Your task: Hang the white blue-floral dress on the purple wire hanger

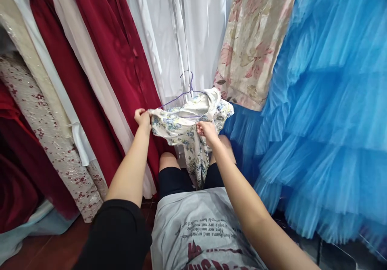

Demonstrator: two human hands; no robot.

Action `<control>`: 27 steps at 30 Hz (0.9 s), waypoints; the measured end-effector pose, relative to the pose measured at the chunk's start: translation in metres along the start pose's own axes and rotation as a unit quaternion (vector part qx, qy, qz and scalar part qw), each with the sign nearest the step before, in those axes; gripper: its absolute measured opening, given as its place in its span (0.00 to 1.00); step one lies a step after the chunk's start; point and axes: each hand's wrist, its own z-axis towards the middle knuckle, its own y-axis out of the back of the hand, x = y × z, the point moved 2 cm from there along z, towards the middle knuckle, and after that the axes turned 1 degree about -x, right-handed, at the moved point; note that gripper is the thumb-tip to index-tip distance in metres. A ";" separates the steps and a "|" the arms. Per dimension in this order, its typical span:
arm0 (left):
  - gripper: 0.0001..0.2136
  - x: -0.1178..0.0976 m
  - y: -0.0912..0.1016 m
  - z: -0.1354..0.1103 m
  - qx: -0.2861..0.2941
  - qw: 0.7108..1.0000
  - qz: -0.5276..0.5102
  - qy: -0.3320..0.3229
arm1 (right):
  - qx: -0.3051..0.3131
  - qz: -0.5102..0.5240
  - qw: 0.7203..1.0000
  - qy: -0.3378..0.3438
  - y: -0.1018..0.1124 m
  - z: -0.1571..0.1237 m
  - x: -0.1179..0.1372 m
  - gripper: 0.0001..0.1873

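I hold a white garment with a blue flower print point(184, 126) in front of me, above my knees. A thin purple wire hanger point(189, 90) is partly inside it, with its hook sticking up. My left hand point(142, 118) is closed on the garment's left edge, at the hanger's left end. My right hand point(205, 130) pinches the cloth near the middle. The rest of the garment hangs down between my legs.
Hanging clothes surround me: dark red dresses point(121, 60) and cream ones at the left, white sheer fabric point(193, 32) straight ahead, a beige floral dress point(254, 44) and a big blue tulle skirt point(326, 112) at the right. Reddish wooden floor point(48, 250) shows at the lower left.
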 end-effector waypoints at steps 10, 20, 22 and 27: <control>0.10 0.107 0.017 -0.137 0.076 0.977 -0.079 0.181 | -0.248 0.180 0.943 -0.128 0.060 -0.029 -0.071 0.12; 0.08 0.065 -0.008 -0.263 0.196 0.951 -0.202 0.126 | -0.388 0.164 0.906 -0.049 0.105 -0.040 -0.066 0.15; 0.08 0.041 -0.004 -0.260 0.206 0.953 -0.209 0.081 | -0.356 0.155 0.921 -0.020 0.097 -0.043 -0.057 0.11; 0.08 -0.010 0.002 -0.265 0.247 0.945 -0.201 -0.073 | -0.120 0.114 0.986 -0.009 0.049 -0.062 -0.033 0.06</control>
